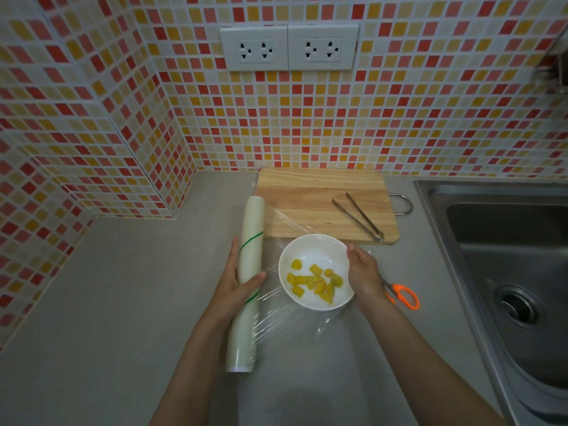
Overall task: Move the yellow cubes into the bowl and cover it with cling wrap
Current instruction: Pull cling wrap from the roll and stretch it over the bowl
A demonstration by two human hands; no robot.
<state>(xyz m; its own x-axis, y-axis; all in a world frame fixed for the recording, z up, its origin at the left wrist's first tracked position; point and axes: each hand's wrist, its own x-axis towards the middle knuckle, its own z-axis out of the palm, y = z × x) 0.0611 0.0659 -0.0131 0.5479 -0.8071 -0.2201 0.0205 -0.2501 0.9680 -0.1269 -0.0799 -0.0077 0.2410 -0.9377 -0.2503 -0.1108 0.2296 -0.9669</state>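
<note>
A white bowl (316,250) stands on the grey counter with several yellow cubes (316,282) inside. A clear sheet of cling wrap (285,321) stretches from the roll across the bowl, wrinkled at the near side. My left hand (238,287) grips the long cling wrap roll (250,241), which lies left of the bowl. My right hand (364,273) rests against the bowl's right rim, pressing the film there.
A wooden cutting board (307,192) lies behind the bowl with metal tongs (358,216) on it. Orange-handled scissors (404,295) lie right of my right hand. A steel sink (507,272) fills the right side. Tiled walls with sockets stand behind and left.
</note>
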